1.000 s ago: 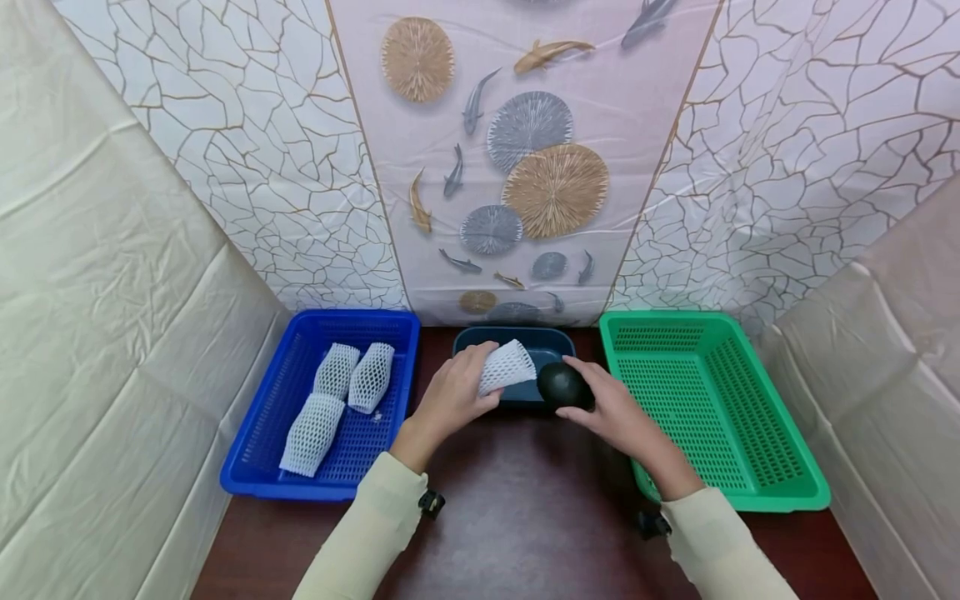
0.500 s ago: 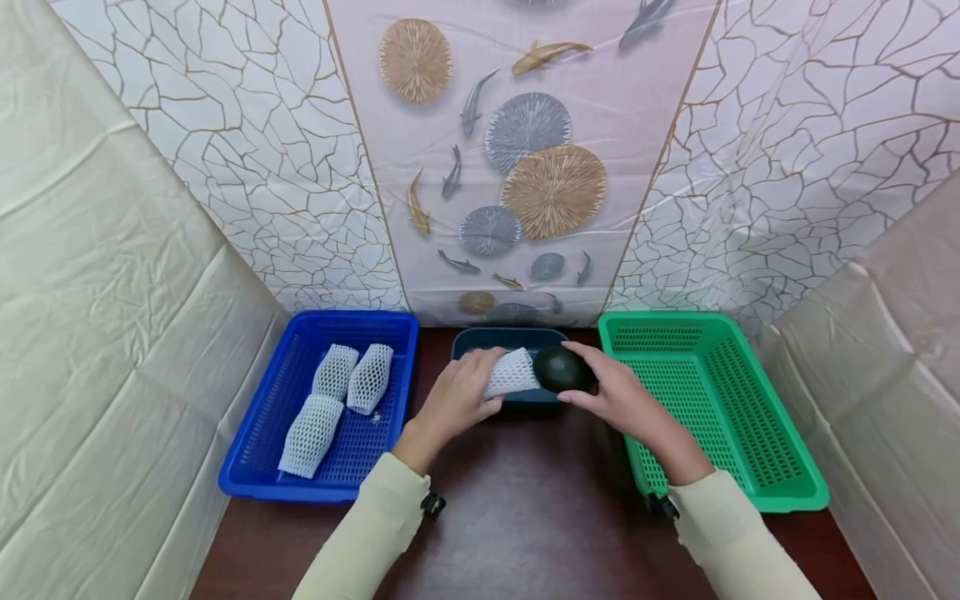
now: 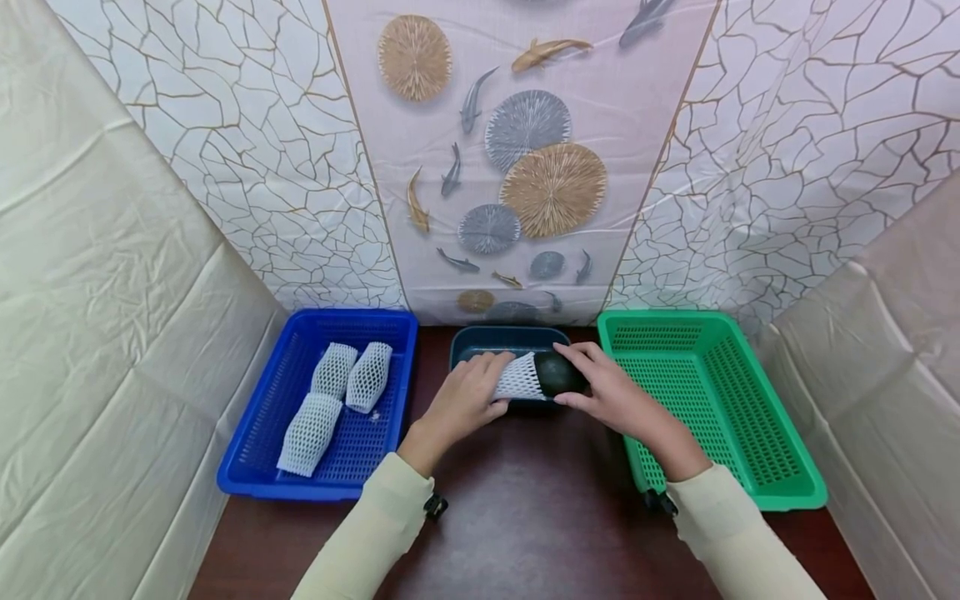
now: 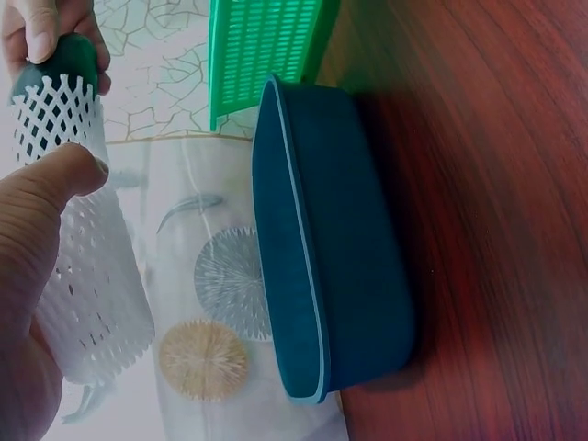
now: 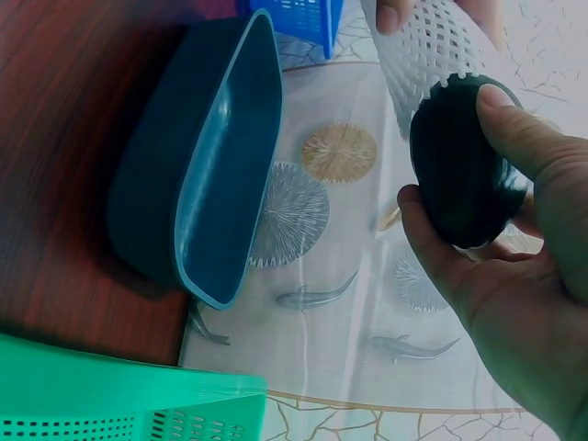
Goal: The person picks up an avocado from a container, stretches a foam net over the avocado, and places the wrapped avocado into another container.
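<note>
My left hand (image 3: 467, 395) grips a white foam net sleeve (image 3: 519, 379), thumb across its side in the left wrist view. The sleeve's right end spreads round the tip of a dark green avocado (image 3: 558, 374). My right hand (image 3: 617, 390) holds the avocado by its other end, between thumb and fingers; most of its smooth skin shows in the right wrist view, outside the net. Both hands are above the front of a dark teal tub (image 3: 510, 335), which they partly hide in the head view.
On the left, a blue basket (image 3: 255, 475) holds 3 white foam nets (image 3: 311, 433); whether anything is inside them I cannot tell. To the right stands a green basket (image 3: 806, 475). A printed cloth wall (image 3: 480, 167) rises behind the tub.
The avocado and the net sleeve have come together. The avocado's tip, earlier outside the sleeve, is now in its opening. My left hand has moved slightly right.
</note>
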Demonstrator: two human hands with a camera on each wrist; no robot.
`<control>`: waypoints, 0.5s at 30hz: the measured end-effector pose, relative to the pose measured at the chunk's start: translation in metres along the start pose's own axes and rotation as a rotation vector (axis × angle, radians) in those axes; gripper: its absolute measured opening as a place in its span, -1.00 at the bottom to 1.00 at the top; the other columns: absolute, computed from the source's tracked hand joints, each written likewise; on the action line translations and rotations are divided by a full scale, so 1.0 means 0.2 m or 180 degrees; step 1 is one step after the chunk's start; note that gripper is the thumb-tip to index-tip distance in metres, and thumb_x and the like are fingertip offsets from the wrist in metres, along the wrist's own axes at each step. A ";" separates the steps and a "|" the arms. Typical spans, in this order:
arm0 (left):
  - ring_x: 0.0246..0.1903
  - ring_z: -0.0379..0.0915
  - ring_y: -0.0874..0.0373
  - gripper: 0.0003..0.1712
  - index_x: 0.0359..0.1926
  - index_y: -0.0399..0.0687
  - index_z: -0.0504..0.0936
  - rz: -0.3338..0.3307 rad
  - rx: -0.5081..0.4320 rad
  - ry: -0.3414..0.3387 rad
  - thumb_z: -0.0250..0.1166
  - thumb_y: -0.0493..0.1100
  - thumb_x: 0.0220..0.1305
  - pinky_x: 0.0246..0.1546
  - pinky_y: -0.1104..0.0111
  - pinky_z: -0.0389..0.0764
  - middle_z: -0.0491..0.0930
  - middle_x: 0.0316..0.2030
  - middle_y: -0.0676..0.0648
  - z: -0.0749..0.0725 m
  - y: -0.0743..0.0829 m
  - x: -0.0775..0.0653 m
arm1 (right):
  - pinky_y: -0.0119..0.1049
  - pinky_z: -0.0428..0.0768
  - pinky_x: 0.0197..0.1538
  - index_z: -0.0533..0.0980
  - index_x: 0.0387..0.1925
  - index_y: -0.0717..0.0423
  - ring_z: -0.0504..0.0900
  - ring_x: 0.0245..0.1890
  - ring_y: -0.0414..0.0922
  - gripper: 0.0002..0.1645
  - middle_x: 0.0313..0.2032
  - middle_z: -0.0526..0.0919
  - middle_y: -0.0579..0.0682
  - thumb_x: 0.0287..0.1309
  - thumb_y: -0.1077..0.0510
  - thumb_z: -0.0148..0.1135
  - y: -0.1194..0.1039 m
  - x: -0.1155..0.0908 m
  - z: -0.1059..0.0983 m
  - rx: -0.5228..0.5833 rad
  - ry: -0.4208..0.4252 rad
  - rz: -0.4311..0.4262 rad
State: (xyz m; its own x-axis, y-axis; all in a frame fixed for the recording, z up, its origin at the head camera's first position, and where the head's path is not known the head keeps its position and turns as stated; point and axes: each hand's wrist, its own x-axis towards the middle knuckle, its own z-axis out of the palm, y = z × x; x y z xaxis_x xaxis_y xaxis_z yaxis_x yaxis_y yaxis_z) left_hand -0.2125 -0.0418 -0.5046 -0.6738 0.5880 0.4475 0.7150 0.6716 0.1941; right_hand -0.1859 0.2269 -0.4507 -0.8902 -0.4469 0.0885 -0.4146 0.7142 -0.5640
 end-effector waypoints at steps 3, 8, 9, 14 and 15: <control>0.11 0.58 0.01 -0.24 0.40 -0.13 0.39 0.0021 0.0018 -0.0016 0.46 0.00 0.28 0.17 0.12 0.63 0.61 0.20 -0.14 0.01 0.01 0.00 | -0.13 0.63 -0.07 0.17 0.58 0.09 0.58 -0.14 -0.05 -0.07 0.35 0.33 0.24 0.33 0.02 0.38 0.00 0.00 0.00 -0.0013 -0.0057 0.0004; 0.12 0.58 0.03 -0.25 0.40 -0.14 0.38 0.0045 0.0008 0.0002 0.44 0.00 0.30 0.19 0.13 0.61 0.61 0.20 -0.13 0.02 0.02 0.00 | 0.00 0.65 0.05 0.23 0.55 0.07 0.58 0.10 0.07 -0.11 0.37 0.38 0.19 0.30 0.03 0.41 0.00 0.01 0.02 0.0010 -0.0007 -0.0011; 0.12 0.58 0.02 -0.25 0.40 -0.14 0.38 0.0053 -0.0007 0.0018 0.45 -0.01 0.30 0.19 0.13 0.61 0.61 0.19 -0.13 0.02 0.02 0.00 | 0.03 0.65 0.07 0.25 0.53 0.08 0.56 0.14 0.08 -0.12 0.37 0.39 0.19 0.29 0.04 0.43 0.00 0.01 0.02 0.0044 0.0019 -0.0021; 0.11 0.57 0.04 -0.24 0.40 -0.16 0.38 0.0064 -0.0051 0.0056 0.45 -0.02 0.29 0.18 0.14 0.61 0.61 0.19 -0.12 0.03 0.03 0.01 | -0.01 0.66 0.01 0.34 0.41 0.08 0.61 0.08 0.05 -0.19 0.31 0.51 0.16 0.21 0.08 0.50 0.01 0.00 0.04 0.0148 0.0174 -0.0082; 0.11 0.57 0.04 -0.24 0.40 -0.16 0.38 0.0064 -0.0064 0.0059 0.45 -0.02 0.29 0.19 0.14 0.60 0.61 0.19 -0.12 0.03 0.03 0.01 | -0.05 0.66 -0.04 0.37 0.39 0.07 0.62 0.00 0.02 -0.21 0.28 0.54 0.15 0.20 0.08 0.50 0.01 0.00 0.04 0.0149 0.0205 -0.0101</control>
State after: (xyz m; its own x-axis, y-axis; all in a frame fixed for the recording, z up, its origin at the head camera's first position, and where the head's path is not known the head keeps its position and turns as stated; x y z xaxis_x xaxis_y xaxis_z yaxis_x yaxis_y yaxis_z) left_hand -0.2100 -0.0339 -0.5070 -0.6557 0.5927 0.4677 0.7322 0.6504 0.2024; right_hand -0.1850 0.2240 -0.4579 -0.8877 -0.4322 0.1588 -0.4348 0.6736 -0.5977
